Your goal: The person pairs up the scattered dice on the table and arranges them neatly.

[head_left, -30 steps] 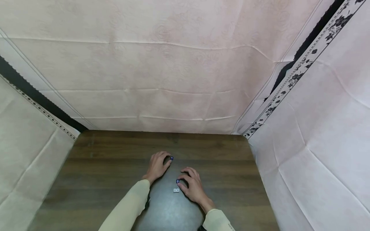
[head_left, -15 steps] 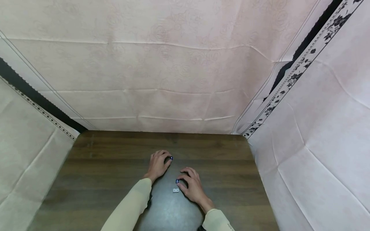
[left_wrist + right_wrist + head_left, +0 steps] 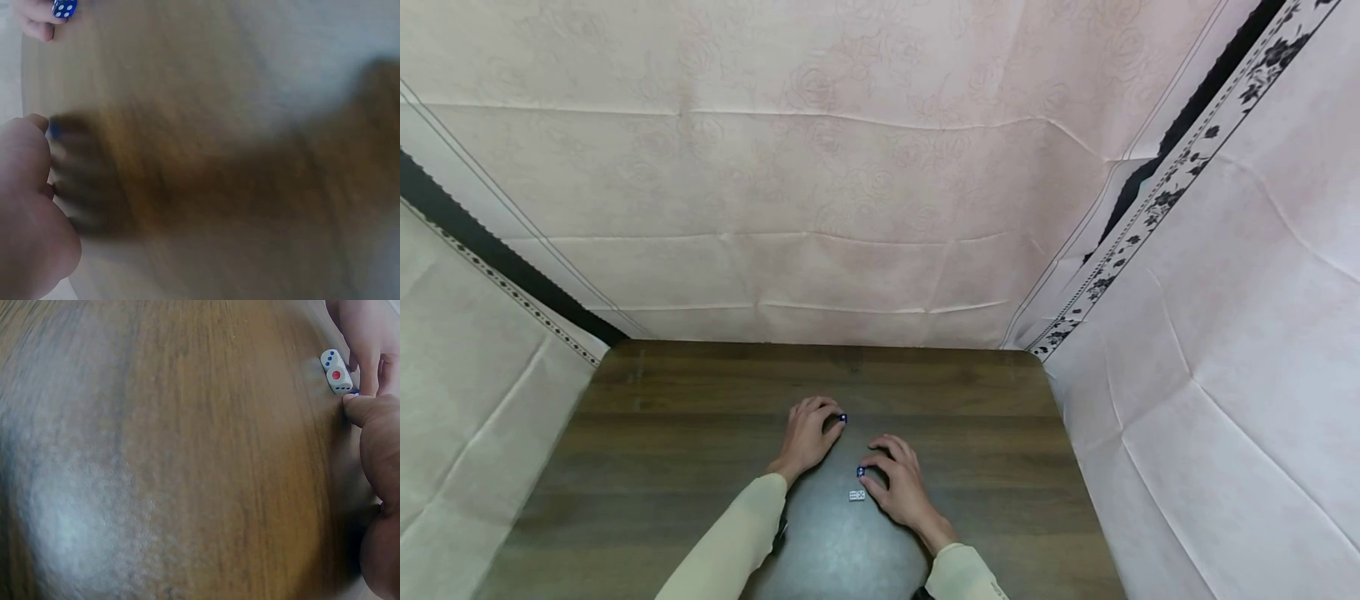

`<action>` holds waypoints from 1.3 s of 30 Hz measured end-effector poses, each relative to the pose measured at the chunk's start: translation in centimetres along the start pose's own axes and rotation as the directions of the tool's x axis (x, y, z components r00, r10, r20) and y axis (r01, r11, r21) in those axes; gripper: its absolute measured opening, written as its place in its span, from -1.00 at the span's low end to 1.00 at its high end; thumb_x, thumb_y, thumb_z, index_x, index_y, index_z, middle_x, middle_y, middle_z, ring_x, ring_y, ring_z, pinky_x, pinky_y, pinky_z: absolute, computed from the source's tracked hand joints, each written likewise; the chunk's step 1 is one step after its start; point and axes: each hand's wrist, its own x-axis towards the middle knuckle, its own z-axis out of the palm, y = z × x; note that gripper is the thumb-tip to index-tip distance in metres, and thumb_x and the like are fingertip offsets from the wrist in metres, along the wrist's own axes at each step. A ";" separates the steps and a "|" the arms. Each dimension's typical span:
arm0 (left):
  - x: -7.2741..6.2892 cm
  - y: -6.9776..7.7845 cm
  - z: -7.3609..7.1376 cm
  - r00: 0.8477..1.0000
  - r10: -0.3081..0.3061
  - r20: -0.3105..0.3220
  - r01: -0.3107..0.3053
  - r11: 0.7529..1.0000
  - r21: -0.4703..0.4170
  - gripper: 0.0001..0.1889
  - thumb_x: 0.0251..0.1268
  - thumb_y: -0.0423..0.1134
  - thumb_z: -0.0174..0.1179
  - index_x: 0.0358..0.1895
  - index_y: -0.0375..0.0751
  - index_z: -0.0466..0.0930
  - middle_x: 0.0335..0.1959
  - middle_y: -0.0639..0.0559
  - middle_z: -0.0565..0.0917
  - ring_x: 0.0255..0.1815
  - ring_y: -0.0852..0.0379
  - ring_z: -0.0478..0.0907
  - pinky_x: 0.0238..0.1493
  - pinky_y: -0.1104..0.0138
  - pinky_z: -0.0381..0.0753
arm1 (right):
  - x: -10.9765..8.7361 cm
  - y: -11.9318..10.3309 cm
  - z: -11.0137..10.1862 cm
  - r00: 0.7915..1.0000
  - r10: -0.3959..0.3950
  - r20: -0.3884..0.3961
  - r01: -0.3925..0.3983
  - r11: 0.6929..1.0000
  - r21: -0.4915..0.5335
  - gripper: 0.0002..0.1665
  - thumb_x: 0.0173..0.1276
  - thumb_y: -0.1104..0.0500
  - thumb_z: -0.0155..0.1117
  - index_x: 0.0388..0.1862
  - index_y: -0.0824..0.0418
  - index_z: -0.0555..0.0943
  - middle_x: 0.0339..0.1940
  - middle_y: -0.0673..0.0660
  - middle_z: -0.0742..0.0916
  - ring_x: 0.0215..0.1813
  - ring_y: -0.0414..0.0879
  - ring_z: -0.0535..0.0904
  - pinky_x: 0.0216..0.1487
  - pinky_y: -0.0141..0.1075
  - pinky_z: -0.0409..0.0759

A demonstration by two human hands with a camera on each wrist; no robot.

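Observation:
My left hand [image 3: 807, 435] pinches a blue die [image 3: 843, 418] between thumb and finger, low over the table. Nearer to me and to the right, my right hand [image 3: 901, 485] pinches another blue die [image 3: 861, 472] with thumb and forefinger. Its white dots show in the left wrist view, on the blue die [image 3: 64, 9] at the top left. Two white dice [image 3: 857, 496] lie side by side on the wood, just left of the right thumb. In the right wrist view one white die [image 3: 339, 380] shows a red dot on top, and the other white die [image 3: 331, 359] shows blue dots.
The brown wooden table [image 3: 700, 517] has a glossy patch between the forearms. Pale cloth [image 3: 835, 183] hangs behind the table's far edge. Another cloth, with a black floral border [image 3: 1165, 200], hangs on the right side.
The left hand, with its blue die, has shifted slightly toward the person. The right hand, its blue die and the two white dice stay in place.

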 end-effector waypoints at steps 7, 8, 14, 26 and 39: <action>-1.9 0.0 0.0 0.999 0.018 0.031 -0.018 1.000 -0.016 -0.84 0.53 -0.16 0.53 0.02 -0.11 0.89 0.19 -0.07 0.81 0.35 -0.21 0.68 0.55 -0.31 0.50 | -0.1 -0.1 -0.2 1.000 -0.007 -0.010 0.007 1.000 0.014 -0.80 0.42 0.15 0.69 -0.02 0.04 0.87 0.34 0.17 0.77 0.58 0.32 0.55 0.52 0.39 0.45; -2.2 0.1 0.0 0.999 0.025 0.029 -0.025 1.000 -0.019 -0.83 0.53 -0.16 0.53 0.02 -0.11 0.89 0.18 -0.07 0.81 0.35 -0.20 0.69 0.55 -0.30 0.51 | -0.1 -0.1 -0.1 1.000 -0.008 -0.011 0.009 1.000 0.015 -0.80 0.42 0.16 0.69 -0.02 0.04 0.87 0.34 0.18 0.77 0.57 0.32 0.55 0.52 0.39 0.46; -4.4 0.6 0.0 0.997 0.079 -0.004 -0.080 0.996 -0.043 -0.84 0.49 -0.17 0.56 0.01 -0.09 0.89 0.14 -0.04 0.83 0.30 -0.17 0.72 0.46 -0.27 0.59 | -0.2 0.1 0.0 1.000 -0.003 -0.005 0.003 1.000 0.011 -0.80 0.44 0.15 0.68 -0.01 0.04 0.87 0.35 0.18 0.76 0.59 0.32 0.53 0.53 0.39 0.44; -7.5 1.4 -0.3 0.986 0.164 0.021 -0.162 0.983 -0.090 -0.83 0.42 -0.21 0.61 -0.01 -0.10 0.90 0.15 -0.08 0.84 0.34 -0.21 0.69 0.48 -0.32 0.55 | -0.3 0.6 0.3 1.000 -0.001 -0.004 0.001 0.999 0.039 -0.80 0.48 0.12 0.65 0.03 0.02 0.86 0.38 0.15 0.75 0.62 0.28 0.50 0.55 0.38 0.41; -8.2 1.5 0.6 0.983 0.183 0.003 -0.181 0.979 -0.096 -0.82 0.41 -0.20 0.62 -0.02 -0.09 0.90 0.18 -0.08 0.82 0.38 -0.28 0.66 0.56 -0.47 0.39 | -0.1 0.0 -0.1 0.997 0.055 0.056 -0.058 0.997 0.050 -0.82 0.53 0.09 0.62 0.04 0.03 0.87 0.43 0.17 0.74 0.66 0.29 0.46 0.62 0.43 0.38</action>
